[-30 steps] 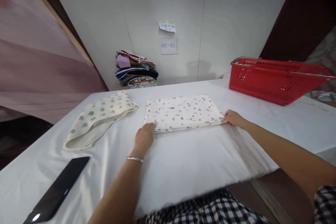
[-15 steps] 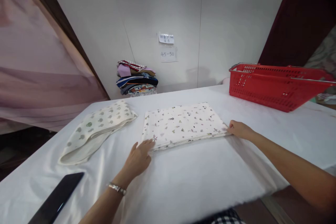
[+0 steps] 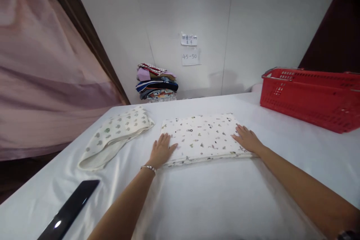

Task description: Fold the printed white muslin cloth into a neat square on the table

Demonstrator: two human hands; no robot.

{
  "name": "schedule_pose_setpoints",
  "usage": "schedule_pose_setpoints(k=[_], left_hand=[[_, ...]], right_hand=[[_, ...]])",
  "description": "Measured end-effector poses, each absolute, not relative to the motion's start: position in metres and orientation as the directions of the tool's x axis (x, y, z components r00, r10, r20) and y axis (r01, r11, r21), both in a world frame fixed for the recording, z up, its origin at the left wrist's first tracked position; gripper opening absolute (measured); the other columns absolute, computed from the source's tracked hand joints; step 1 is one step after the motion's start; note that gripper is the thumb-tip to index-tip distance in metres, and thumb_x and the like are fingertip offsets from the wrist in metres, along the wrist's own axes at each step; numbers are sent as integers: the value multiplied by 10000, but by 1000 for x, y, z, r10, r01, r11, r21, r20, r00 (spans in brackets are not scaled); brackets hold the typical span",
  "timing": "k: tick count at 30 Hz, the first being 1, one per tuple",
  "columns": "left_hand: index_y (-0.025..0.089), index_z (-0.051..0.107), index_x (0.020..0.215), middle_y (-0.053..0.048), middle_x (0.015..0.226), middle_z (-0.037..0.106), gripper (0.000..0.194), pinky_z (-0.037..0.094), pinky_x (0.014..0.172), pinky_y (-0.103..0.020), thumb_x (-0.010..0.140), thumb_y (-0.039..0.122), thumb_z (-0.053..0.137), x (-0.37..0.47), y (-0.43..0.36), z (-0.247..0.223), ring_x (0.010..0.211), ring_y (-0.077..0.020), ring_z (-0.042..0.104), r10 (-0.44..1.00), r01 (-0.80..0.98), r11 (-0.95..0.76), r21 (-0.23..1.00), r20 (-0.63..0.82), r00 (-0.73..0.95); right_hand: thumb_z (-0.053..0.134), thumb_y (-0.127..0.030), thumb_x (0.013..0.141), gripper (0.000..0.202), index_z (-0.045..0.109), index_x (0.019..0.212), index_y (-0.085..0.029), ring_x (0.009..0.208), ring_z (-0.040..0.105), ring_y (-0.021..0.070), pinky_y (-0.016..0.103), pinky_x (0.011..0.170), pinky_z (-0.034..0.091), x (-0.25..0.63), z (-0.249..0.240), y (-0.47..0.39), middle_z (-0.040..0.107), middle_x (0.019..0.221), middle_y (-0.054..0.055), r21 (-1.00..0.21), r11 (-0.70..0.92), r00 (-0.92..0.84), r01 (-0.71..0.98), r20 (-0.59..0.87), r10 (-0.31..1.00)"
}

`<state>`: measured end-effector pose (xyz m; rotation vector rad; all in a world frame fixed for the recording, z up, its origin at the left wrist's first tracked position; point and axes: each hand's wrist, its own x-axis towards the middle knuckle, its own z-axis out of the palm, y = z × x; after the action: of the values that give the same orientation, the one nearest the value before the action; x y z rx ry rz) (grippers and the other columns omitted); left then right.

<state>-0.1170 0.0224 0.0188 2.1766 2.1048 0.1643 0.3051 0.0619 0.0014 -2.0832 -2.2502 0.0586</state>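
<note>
A white cloth (image 3: 202,137) with a small scattered print lies folded into a flat, layered rectangle in front of me. On its left edge rests my left hand (image 3: 162,150), palm down with fingers spread. My right hand (image 3: 247,140) lies flat on the cloth's right side, its fingers also apart. Neither hand grips anything. To the left sits another cloth (image 3: 118,129), cream with a green-grey dotted motif, loosely folded over itself.
A dark, glossy flat object (image 3: 70,208) lies at the near left of the white-covered table (image 3: 208,202). A red plastic basket (image 3: 309,99) stands at the back right. Behind the table is a stack of folded fabrics (image 3: 157,82) by the wall. A pink curtain (image 3: 42,75) hangs at left.
My right hand has let go of the cloth's near right corner and now lies flat on top. My left hand has slid up along the left edge. The view has shifted slightly.
</note>
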Motion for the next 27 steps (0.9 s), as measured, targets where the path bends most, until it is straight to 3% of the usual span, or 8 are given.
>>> schedule_pose_setpoints(k=[4, 7, 11, 15, 20, 27], left_hand=[[217, 318, 1473, -72, 1570, 225, 635, 189, 1147, -526, 934, 552, 320, -120, 21, 21, 1464, -246, 117, 999, 983, -28, 180, -28, 34], [250, 362, 1449, -73, 1555, 272, 590, 225, 1120, -562, 939, 543, 310, -118, 30, 30, 1454, -267, 165, 998, 983, -24, 183, -46, 33], [217, 413, 1416, -100, 1549, 280, 584, 191, 1141, -536, 932, 537, 348, -105, 67, 43, 1451, -281, 171, 995, 991, -77, 110, 70, 70], [192, 394, 1429, -104, 1566, 234, 626, 132, 1164, -513, 925, 559, 335, -99, 111, 37, 1458, -279, 136, 998, 996, -10, 90, 68, 4], [193, 352, 1450, -90, 1578, 202, 681, 202, 1149, -490, 909, 605, 312, -110, 127, 18, 1465, -268, 100, 995, 980, 99, 172, -2, -100], [211, 373, 1430, -66, 1577, 214, 645, 209, 1150, -468, 910, 591, 340, -113, 122, 16, 1466, -241, 102, 995, 953, 89, 289, 5, -95]], right_hand=[[243, -528, 912, 649, 401, 1399, -130, 1422, 228, 318, 499, 1092, 295, 308, 0, 58, 256, 1561, 123, -48, 91, -91, 995, 9, 996], [253, -546, 909, 637, 431, 1375, -150, 1429, 205, 322, 553, 1107, 238, 300, 7, 61, 266, 1557, 122, -38, 69, -69, 997, -4, 998], [255, -523, 923, 634, 358, 1429, -156, 1454, 119, 290, 521, 1146, 160, 280, 20, 91, 238, 1566, 132, -52, 162, -157, 985, 99, 983], [258, -525, 923, 628, 345, 1435, -170, 1451, 143, 271, 457, 1142, 214, 272, 18, 138, 261, 1559, 124, -86, 221, -209, 972, 127, 970], [271, -541, 907, 620, 431, 1361, -150, 1419, 247, 272, 408, 1077, 341, 293, -7, 166, 371, 1496, 140, -76, 150, -146, 986, 55, 988], [213, -552, 911, 640, 456, 1342, -146, 1399, 291, 288, 443, 1068, 355, 305, -26, 169, 394, 1484, 142, -43, 171, -164, 984, 124, 979]])
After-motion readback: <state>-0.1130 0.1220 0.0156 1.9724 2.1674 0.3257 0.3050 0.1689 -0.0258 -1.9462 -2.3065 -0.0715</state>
